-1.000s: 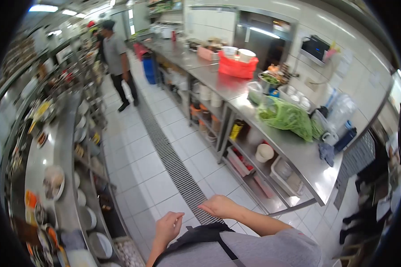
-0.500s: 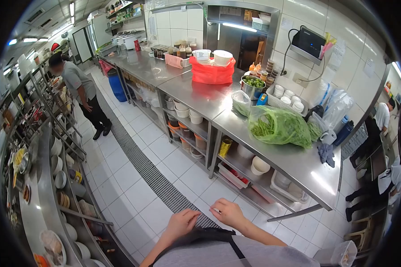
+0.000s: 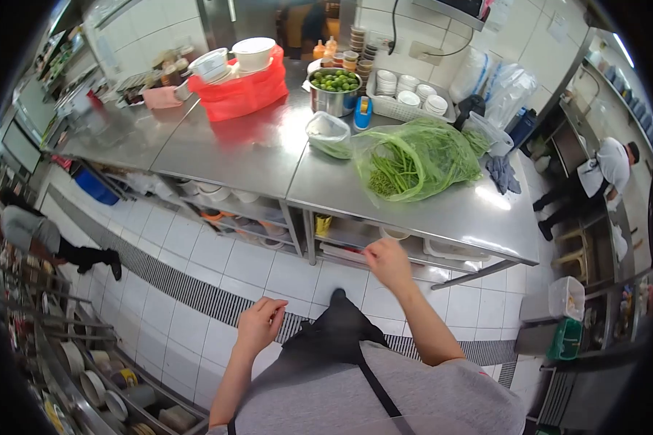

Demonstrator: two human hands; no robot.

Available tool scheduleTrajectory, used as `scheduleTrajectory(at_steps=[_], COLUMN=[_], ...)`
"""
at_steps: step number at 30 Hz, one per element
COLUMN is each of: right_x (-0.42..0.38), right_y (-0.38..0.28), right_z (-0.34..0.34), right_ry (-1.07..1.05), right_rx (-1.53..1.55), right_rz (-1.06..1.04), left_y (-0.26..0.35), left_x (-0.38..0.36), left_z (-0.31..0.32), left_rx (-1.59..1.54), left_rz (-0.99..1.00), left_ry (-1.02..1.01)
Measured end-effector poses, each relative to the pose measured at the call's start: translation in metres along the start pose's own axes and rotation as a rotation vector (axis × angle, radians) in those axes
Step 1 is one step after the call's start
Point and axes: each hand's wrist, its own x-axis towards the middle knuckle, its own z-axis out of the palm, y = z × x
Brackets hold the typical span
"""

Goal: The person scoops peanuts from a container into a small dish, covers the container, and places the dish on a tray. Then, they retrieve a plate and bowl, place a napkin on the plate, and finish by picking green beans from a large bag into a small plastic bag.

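My left hand (image 3: 261,325) is held out over the floor drain, its fingers loosely bent and slightly apart, with nothing visible in it. Out in front of the metal worktable, my right hand (image 3: 389,262) has its fingers curled in; no object shows in it. Neither hand touches the table. Nearest on the tabletop is a green plastic bag (image 3: 453,163) of leafy green vegetables. Beside it lie a clear bag of greens (image 3: 329,134) and a blue handheld device (image 3: 363,113).
A steel pot of green limes (image 3: 334,80), a basket of white cups (image 3: 413,109) and a red bag with white tubs (image 3: 239,90) stand on the steel worktable (image 3: 247,156). A grated drain (image 3: 196,296) crosses the tiled floor. People stand at far left and right.
My view has swung down and toward the worktable, which now appears closer. My hands have moved apart, the right one forward toward the table. The person at left has shifted toward the view's edge.
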Motion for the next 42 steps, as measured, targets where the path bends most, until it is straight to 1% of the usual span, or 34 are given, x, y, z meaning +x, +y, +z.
scheduleTrajectory(at_steps=[2, 4, 6, 7, 11, 13, 14, 16, 17, 19, 20, 22, 23, 25, 26, 27, 28, 29, 30, 31, 32, 34, 35, 36, 38, 40, 42], right_x=[0.028, 0.054, 0.078, 0.092, 0.144, 0.168, 0.174, 0.186, 0.187, 0.187, 0.187, 0.184, 0.180, 0.179, 0.181, 0.181, 0.180, 0.179, 0.177, 0.175, 0.168, 0.164, 0.164, 0.161, 0.159, 0.164, 0.165], right_y=[0.022, 0.044, 0.069, 0.081, 0.118, 0.137, 0.146, 0.157, 0.162, 0.148, 0.140, 0.119, 0.115, 0.114, 0.112, 0.107, 0.104, 0.105, 0.105, 0.106, 0.104, 0.099, 0.094, 0.089, 0.074, 0.059, 0.052], right_z=[-0.011, -0.016, -0.010, -0.007, 0.015, 0.031, 0.038, 0.047, 0.048, 0.033, 0.023, 0.004, 0.002, -0.005, -0.013, -0.020, -0.023, -0.021, -0.017, -0.013, -0.010, -0.003, -0.002, -0.001, -0.009, -0.022, -0.017], right_ry=[0.054, 0.136, 0.153, 0.166, 0.162, 0.098, 0.093, -0.079, -0.075, -0.034, -0.029, 0.161, 0.170, 0.327, 0.337, 0.366, 0.398, 0.412, 0.464, 0.516, 0.530, 0.540, 0.579, 0.616, 0.566, 0.385, 0.360], right_rx=[-0.041, -0.086, -0.068, -0.036, -0.053, -0.194, -0.189, -0.323, -0.320, -0.140, -0.141, -0.112, -0.122, -0.019, -0.034, 0.087, 0.207, 0.192, 0.398, 0.604, 0.585, 0.550, 0.524, 0.499, 0.306, 0.081, -0.002], right_rz=[0.049, 0.139, 0.189, 0.224, 0.226, 0.252, 0.266, 0.348, 0.361, 0.377, 0.404, 0.247, 0.284, 0.305, 0.327, 0.351, 0.372, 0.390, 0.439, 0.475, 0.471, 0.479, 0.475, 0.474, 0.555, 0.408, 0.295], left_y=[-0.002, 0.001, -0.006, -0.008, -0.006, -0.008, -0.008, -0.001, 0.005, 0.012, 0.013, 0.012, 0.011, 0.018, 0.028, 0.035, 0.040, 0.046, 0.049, 0.050, 0.050, 0.047, 0.050, 0.048, 0.046, 0.039, 0.027], left_x=[0.035, 0.071, 0.104, 0.122, 0.192, 0.226, 0.238, 0.263, 0.275, 0.299, 0.309, 0.326, 0.334, 0.350, 0.357, 0.361, 0.367, 0.375, 0.380, 0.381, 0.381, 0.392, 0.391, 0.391, 0.389, 0.387, 0.382], left_z=[0.011, 0.023, 0.043, 0.053, 0.076, 0.090, 0.097, 0.106, 0.108, 0.119, 0.126, 0.140, 0.149, 0.160, 0.160, 0.160, 0.162, 0.165, 0.168, 0.171, 0.172, 0.174, 0.167, 0.164, 0.152, 0.141, 0.125], left_rx=[-0.031, -0.063, -0.084, -0.091, -0.104, -0.102, -0.106, -0.095, -0.153, -0.215, -0.214, -0.219, -0.214, -0.223, -0.245, -0.264, -0.270, -0.273, -0.282, -0.298, -0.325, -0.393, -0.374, -0.357, -0.321, -0.217, -0.051], left_rz=[0.082, 0.103, 0.234, 0.237, 0.247, 0.291, 0.305, 0.335, 0.310, 0.289, 0.271, 0.263, 0.300, 0.354, 0.305, 0.250, 0.260, 0.442, 0.620, 0.635, 0.674, 0.768, 0.732, 0.757, 0.808, 0.901, 0.855], left_ry=[-0.098, -0.150, -0.176, -0.200, -0.262, -0.279, -0.298, -0.331, -0.347, -0.382, -0.387, -0.442, -0.449, -0.476, -0.470, -0.469, -0.495, -0.369, -0.238, -0.252, -0.330, -0.415, -0.477, -0.489, -0.494, -0.476, -0.561])
